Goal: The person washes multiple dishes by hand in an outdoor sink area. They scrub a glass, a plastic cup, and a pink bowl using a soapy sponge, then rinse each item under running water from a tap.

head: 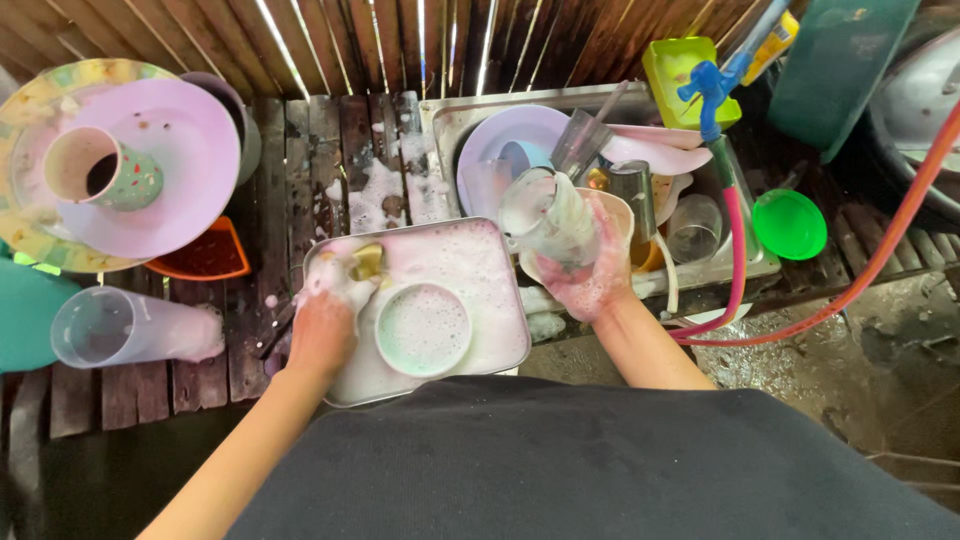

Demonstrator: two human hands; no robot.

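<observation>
Nearest the person, a metal tray (490,300) full of pinkish suds sat on the wooden slats (300,150), with a small bowl (424,328) of foam standing in it. The left hand (325,325), covered in lather, was closed around a yellow sponge (367,260) at the tray's upper left corner, pressing it into the suds. The right hand (590,275), just beyond the tray's right edge, was wrapped around a clear glass mug (545,215), tilted and streaked with foam, held over the near edge of the steel sink (450,125). Soapy glass was likely to be slippery, so a firm full-palm hold would serve best, with the sponge well loaded before it went inside the mug. Farther out, the sink held lilac plates (520,135), cups and a metal tumbler (632,190) under a blue tap (708,85). To the left lay a clear plastic jug (120,325) on its side, and beyond it a stack of plates with a cup (100,170).
</observation>
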